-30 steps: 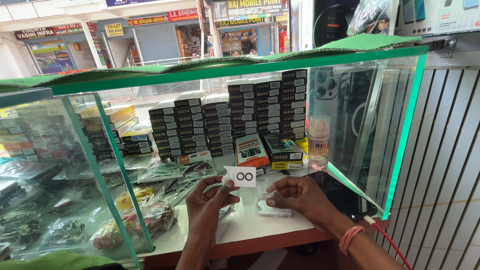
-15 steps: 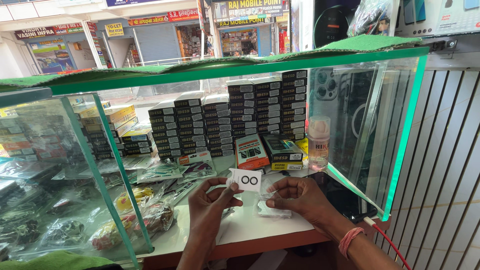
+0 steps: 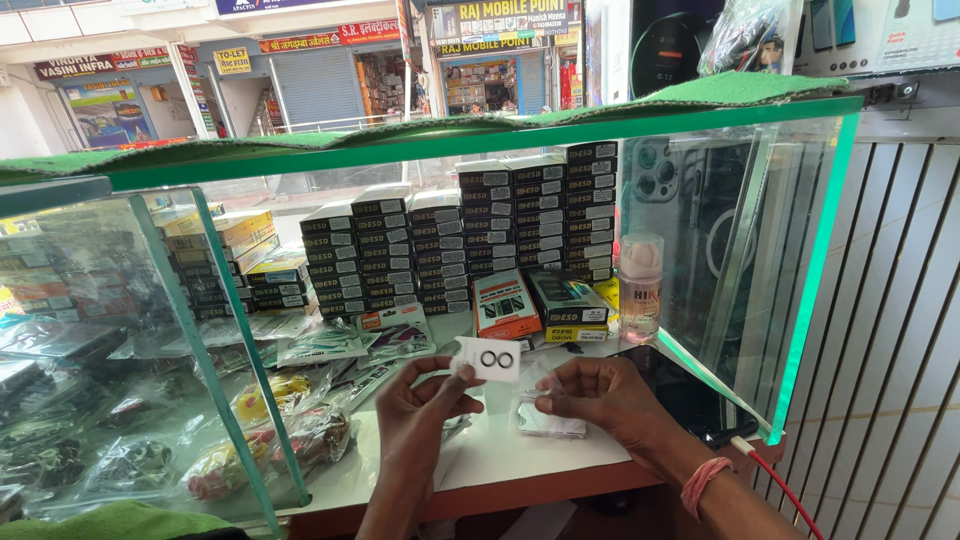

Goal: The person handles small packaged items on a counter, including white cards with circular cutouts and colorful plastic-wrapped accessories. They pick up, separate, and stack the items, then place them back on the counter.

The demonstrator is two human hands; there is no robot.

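The white card with two black rings had risen slightly since the earlier frame, lower centre. Left hand pinched its edge; right hand pinched a clear sleeve over the worktop. Judgement: grip edges only, keep card level.

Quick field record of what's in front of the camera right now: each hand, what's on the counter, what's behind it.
left hand: holds up a small white card with two black rings
right hand: pinches a clear sleeve over the counter
counter: white, wooden front edge
behind: stacked dark boxes, orange box, small bottle
left side: packets behind glass
right wrist: pink band
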